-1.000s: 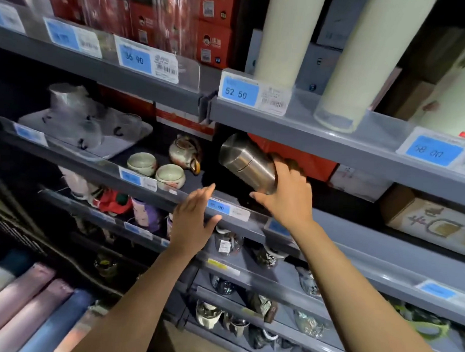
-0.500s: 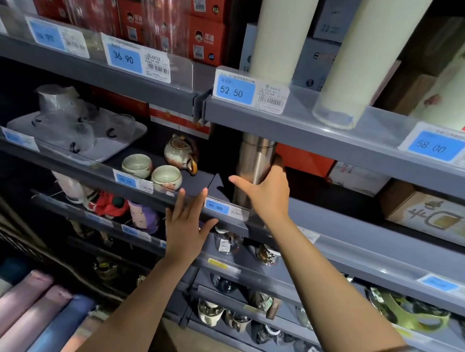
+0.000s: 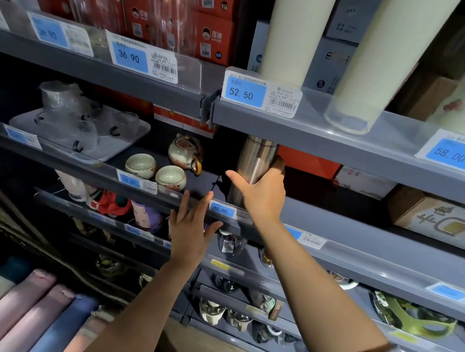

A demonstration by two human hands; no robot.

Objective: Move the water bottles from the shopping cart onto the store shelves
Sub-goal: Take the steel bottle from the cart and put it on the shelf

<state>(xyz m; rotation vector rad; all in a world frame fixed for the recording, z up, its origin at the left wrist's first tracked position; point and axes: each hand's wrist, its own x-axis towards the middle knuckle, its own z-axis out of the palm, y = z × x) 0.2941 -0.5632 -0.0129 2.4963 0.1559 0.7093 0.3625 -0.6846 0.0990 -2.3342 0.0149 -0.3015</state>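
At the centre of the frame our right hand (image 3: 260,193) wraps thumb and fingers around the lower body of a stainless steel water bottle (image 3: 253,163), which stands upright at the left end of a grey store shelf (image 3: 357,231); its cap is hidden behind the lip of the shelf above (image 3: 336,135). We cannot tell whether its base rests on the shelf, since the hand and the front rail cover it. Just below and to the left, our left hand (image 3: 192,233) is spread flat, fingers straight and parted, fingertips at the shelf's front rail beside a blue price tag reading 45.00 (image 3: 221,209); it holds nothing. Left of the bottle, on the neighbouring shelf, stand a small ceramic teapot (image 3: 185,153) and two pale teacups (image 3: 156,172), and further left a white tray with frosted glassware (image 3: 80,122). Right of the bottle lie an orange-red box (image 3: 307,161) and, at the right edge, a brown carton (image 3: 434,218). Overhead, two tall cream-coloured tumblers (image 3: 295,36) stand on the upper shelf behind clear guards, with tags reading 52.50 (image 3: 242,93) and 58.00 (image 3: 450,155); red boxes (image 3: 214,35) fill the upper left above a 36.90 tag (image 3: 130,57). In the lower left corner a row of pastel bottles (image 3: 30,316) lies side by side, while glass items crowd the lower shelves.
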